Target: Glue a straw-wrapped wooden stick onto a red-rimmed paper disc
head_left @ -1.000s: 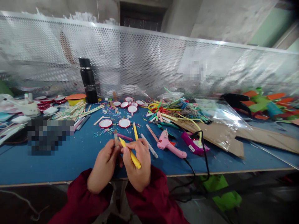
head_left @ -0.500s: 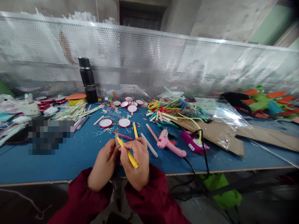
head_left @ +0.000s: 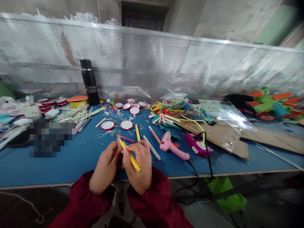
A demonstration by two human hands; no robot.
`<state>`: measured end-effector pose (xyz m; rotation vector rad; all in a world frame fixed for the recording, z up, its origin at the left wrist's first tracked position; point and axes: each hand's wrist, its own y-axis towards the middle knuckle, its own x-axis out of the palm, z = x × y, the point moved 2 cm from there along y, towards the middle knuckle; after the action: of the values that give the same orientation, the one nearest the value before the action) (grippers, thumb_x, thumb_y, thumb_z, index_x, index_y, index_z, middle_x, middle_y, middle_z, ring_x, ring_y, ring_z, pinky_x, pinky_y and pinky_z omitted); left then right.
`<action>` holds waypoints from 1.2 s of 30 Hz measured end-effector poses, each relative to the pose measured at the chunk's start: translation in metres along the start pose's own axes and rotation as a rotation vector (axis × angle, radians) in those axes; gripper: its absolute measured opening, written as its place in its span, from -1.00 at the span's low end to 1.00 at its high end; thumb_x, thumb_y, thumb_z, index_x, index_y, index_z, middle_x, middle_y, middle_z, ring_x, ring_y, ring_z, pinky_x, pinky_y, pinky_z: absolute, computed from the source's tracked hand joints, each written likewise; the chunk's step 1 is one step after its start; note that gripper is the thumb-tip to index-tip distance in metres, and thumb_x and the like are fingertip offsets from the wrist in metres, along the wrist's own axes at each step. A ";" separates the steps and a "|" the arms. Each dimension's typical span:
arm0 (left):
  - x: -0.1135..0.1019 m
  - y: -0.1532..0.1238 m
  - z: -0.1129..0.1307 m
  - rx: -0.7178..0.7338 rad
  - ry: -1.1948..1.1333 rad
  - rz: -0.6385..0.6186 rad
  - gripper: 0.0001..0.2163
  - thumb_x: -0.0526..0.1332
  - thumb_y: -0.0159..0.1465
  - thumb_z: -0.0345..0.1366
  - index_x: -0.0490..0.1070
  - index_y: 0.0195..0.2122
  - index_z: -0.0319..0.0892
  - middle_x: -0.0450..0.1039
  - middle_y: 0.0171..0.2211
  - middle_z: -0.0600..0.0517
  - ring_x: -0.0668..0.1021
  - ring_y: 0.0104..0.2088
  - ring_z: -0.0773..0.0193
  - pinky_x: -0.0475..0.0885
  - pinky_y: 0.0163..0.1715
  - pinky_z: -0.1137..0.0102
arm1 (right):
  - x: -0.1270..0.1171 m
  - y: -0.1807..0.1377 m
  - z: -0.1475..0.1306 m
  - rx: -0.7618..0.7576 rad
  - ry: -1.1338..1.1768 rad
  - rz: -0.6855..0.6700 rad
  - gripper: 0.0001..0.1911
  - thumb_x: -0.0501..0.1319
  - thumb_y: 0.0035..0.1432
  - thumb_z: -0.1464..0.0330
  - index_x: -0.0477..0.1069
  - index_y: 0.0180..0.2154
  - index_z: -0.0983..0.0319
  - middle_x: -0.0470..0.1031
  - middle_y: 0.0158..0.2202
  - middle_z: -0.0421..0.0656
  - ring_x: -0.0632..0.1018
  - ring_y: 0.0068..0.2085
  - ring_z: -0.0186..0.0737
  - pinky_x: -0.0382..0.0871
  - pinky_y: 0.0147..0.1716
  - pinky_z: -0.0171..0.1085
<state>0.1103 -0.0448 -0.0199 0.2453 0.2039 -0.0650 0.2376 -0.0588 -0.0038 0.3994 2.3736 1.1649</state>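
Observation:
Both my hands are raised together over the near edge of the blue table [head_left: 71,164]. My right hand [head_left: 139,169] is closed around a yellow stick [head_left: 130,155] that slants up to the left. My left hand [head_left: 105,167] pinches a short flat wooden stick [head_left: 118,138] upright, and the yellow stick's upper tip meets it. Dark red sleeves cover both wrists.
A pink glue gun [head_left: 172,146] and a purple glue gun [head_left: 197,146] lie to the right, cords running off the edge. Red-rimmed white discs [head_left: 126,124], coloured sticks, rubber bands, cardboard [head_left: 220,134], a black flask [head_left: 89,81] and a perforated metal screen [head_left: 152,63] stand beyond.
My hands and the yellow stick shifted slightly left and down against the wooden stick a second ago; since half a second ago nothing has visibly moved.

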 end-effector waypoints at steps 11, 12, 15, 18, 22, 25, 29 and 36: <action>0.001 0.001 0.000 0.006 -0.071 -0.008 -0.79 0.10 0.38 -0.10 0.31 -0.27 -0.12 0.30 -0.48 0.13 0.36 -0.48 0.30 0.32 -0.45 0.42 | 0.002 -0.001 0.001 -0.029 0.009 -0.011 -0.96 0.16 0.25 0.41 0.36 -0.27 0.15 0.54 -0.37 -0.25 0.54 -0.30 -0.26 0.30 0.01 -0.10; 0.001 0.001 -0.001 -0.004 -0.077 -0.024 -0.79 0.09 0.39 -0.09 0.31 -0.25 -0.12 0.29 -0.50 0.14 0.36 -0.49 0.31 0.31 -0.47 0.43 | 0.002 -0.001 0.002 -0.023 -0.002 -0.006 -0.95 0.16 0.26 0.41 0.36 -0.28 0.16 0.54 -0.38 -0.25 0.53 -0.30 -0.25 0.30 0.00 -0.10; 0.002 0.001 -0.002 -0.031 -0.090 -0.055 -0.79 0.06 0.40 -0.09 0.31 -0.21 -0.12 0.30 -0.51 0.16 0.37 -0.54 0.34 0.30 -0.51 0.44 | 0.000 -0.001 0.003 0.009 -0.032 0.030 -0.93 0.14 0.26 0.41 0.35 -0.31 0.16 0.54 -0.39 -0.22 0.51 -0.31 -0.23 0.30 -0.05 -0.10; 0.001 0.001 -0.002 -0.031 -0.123 -0.036 -0.78 0.08 0.39 -0.09 0.32 -0.19 -0.13 0.36 -0.45 0.14 0.38 -0.56 0.36 0.30 -0.52 0.44 | -0.001 0.000 0.001 0.006 -0.031 0.052 -0.95 0.14 0.24 0.40 0.35 -0.31 0.16 0.53 -0.40 -0.21 0.51 -0.32 -0.21 0.32 -0.07 -0.11; -0.001 0.002 -0.003 -0.013 -0.169 0.006 -0.74 0.12 0.36 -0.07 0.34 -0.09 -0.13 0.41 -0.42 0.11 0.40 -0.56 0.34 0.32 -0.54 0.44 | -0.002 0.001 -0.001 -0.044 -0.013 0.051 -0.95 0.18 0.21 0.39 0.41 -0.27 0.16 0.58 -0.35 -0.20 0.55 -0.29 -0.20 0.30 -0.06 -0.11; -0.002 0.003 -0.006 -0.022 -0.194 0.011 -0.72 0.13 0.35 -0.05 0.35 -0.10 -0.14 0.33 -0.52 0.16 0.37 -0.61 0.37 0.28 -0.58 0.46 | -0.001 0.002 0.000 -0.055 -0.008 0.004 -0.95 0.22 0.24 0.36 0.47 -0.24 0.14 0.63 -0.30 -0.20 0.58 -0.26 -0.21 0.26 -0.05 -0.12; -0.003 0.003 -0.008 -0.026 -0.240 0.012 -0.73 0.13 0.35 -0.03 0.34 -0.18 -0.15 0.30 -0.57 0.19 0.35 -0.63 0.40 0.24 -0.59 0.49 | -0.002 0.002 0.000 -0.086 0.012 0.003 -0.95 0.25 0.24 0.34 0.49 -0.26 0.13 0.64 -0.30 -0.21 0.59 -0.24 -0.21 0.25 -0.06 -0.13; -0.002 0.002 0.003 -0.015 -0.264 -0.006 -0.74 0.17 0.31 -0.05 0.32 -0.25 -0.18 0.32 -0.57 0.17 0.39 -0.63 0.40 0.18 -0.65 0.50 | -0.003 -0.002 0.000 -0.045 0.032 0.076 -0.82 0.18 0.27 0.35 0.47 -0.11 0.18 0.61 -0.34 -0.20 0.58 -0.28 -0.23 0.27 -0.02 -0.11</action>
<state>0.1089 -0.0433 -0.0164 0.2190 -0.0577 -0.1010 0.2399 -0.0610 -0.0047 0.4628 2.3733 1.2660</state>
